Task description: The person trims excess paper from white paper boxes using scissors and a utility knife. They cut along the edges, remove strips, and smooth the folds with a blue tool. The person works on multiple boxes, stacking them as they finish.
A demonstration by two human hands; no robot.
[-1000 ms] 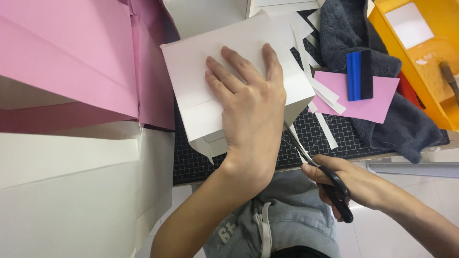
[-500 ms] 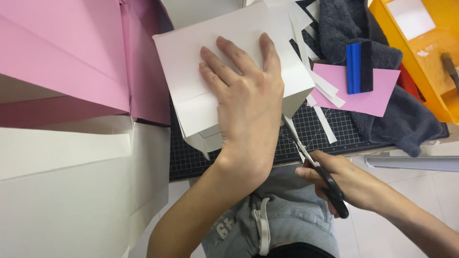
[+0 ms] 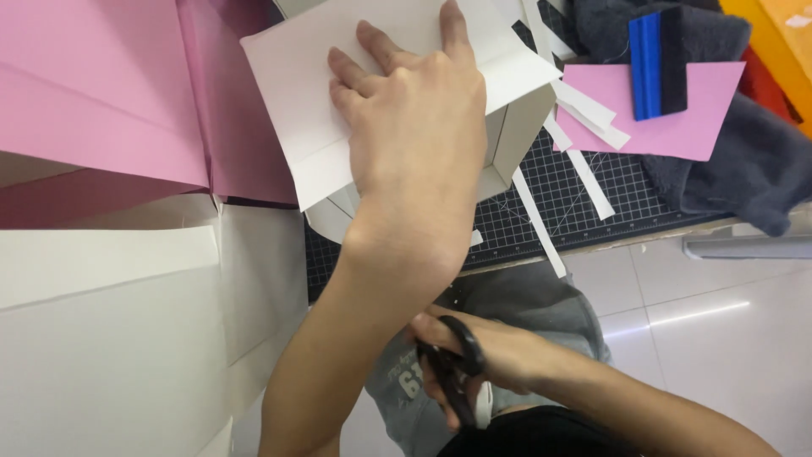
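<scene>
My left hand (image 3: 414,127) lies flat, fingers spread, on top of a white folded paper box (image 3: 296,101) that rests on a black gridded cutting mat (image 3: 575,211). My right hand (image 3: 482,355) is pulled back over my lap, below the table edge, and grips black-handled scissors (image 3: 457,372) whose blades are mostly hidden by my left forearm. Thin white paper strips (image 3: 541,224) lie on the mat to the right of the box.
Large pink sheets (image 3: 101,101) and white sheets (image 3: 110,338) cover the left side. A small pink sheet (image 3: 677,127) with a blue squeegee (image 3: 647,63) lies on a dark grey cloth (image 3: 753,161) at right. An orange bin edge (image 3: 778,34) is top right.
My right hand with the scissors has drawn away from the box's edge down to my lap. My left hand still presses the white box, which now sits higher in view.
</scene>
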